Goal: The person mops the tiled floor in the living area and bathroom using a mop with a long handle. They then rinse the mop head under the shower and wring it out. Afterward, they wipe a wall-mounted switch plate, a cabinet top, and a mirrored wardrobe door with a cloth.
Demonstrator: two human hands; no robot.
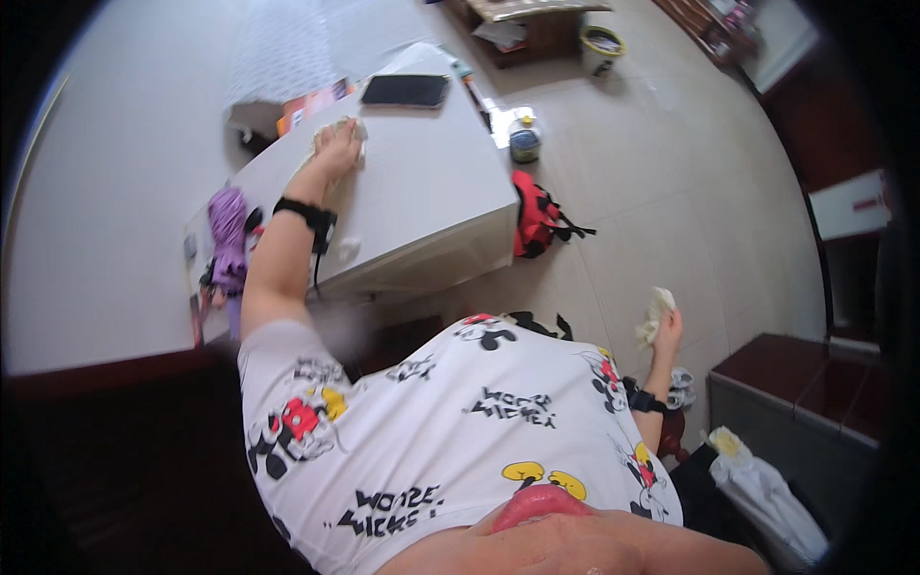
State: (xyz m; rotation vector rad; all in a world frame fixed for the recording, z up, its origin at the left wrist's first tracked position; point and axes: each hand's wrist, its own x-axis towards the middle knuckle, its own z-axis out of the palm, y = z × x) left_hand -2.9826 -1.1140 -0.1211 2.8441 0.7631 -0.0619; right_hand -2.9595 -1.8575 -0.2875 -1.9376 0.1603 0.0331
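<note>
My left hand (338,149) presses a pale, crumpled cloth (361,133) onto the top of a white table (431,172). A dark-screened phone or tablet (405,91) lies flat just beyond that hand. Below my left wrist, a small white crumpled piece (348,249) rests near the table's front edge. My right hand (670,331) hangs out to the side over the floor, its fingers closed on another pale cloth (655,314). Black straps circle both forearms, and the left one carries a small device (323,231) with a cable.
A folded purple umbrella (228,223) lies at the table's left side. Past the far edge is translucent textured plastic sheeting (280,57). On the tiled floor stand a yellow-capped bottle (525,141), a red-and-black bag (530,215) and a bucket (602,54). A dark cabinet (790,381) is at right.
</note>
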